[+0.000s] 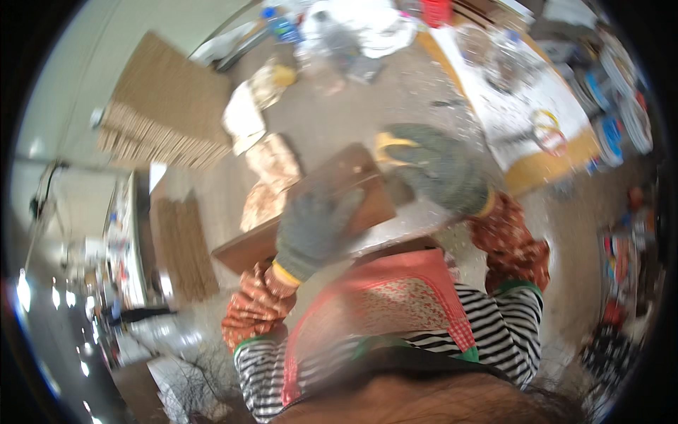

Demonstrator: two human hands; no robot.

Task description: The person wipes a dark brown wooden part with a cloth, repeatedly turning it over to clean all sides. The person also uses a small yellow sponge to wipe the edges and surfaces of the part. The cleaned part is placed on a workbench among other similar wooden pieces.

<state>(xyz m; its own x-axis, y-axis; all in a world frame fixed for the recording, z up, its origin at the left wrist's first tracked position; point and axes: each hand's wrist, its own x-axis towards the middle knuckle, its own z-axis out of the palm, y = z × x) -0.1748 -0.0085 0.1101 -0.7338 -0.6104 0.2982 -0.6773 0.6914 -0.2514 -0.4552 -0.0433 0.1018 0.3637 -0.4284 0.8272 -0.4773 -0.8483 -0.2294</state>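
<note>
A reddish-brown wooden board (pixel 339 185), long and flat-faced, lies slanted across the near side of the table. My left hand (pixel 311 227), in a grey work glove with a yellow cuff, presses on its near part with fingers laid out flat and the thumb apart. Just beyond the board's right end is my right hand (pixel 438 168), gloved alike. Its curled fingers hold a soft-looking yellow piece (pixel 394 149), perhaps a cloth or sponge; blur hides its exact kind. Crumpled patterned cloth (pixel 272 164) and a pale cloth (pixel 245 116) lie beyond the board's left part.
Stacked brown cardboard-like sheets (pixel 169 92) stand at the far left, with another stack (pixel 185 247) below. A blue-capped bottle (pixel 282 27) and white plastic bags (pixel 367 28) are at the back. To the right, tape rolls (pixel 549 133) rest on a white sheet (pixel 508 99).
</note>
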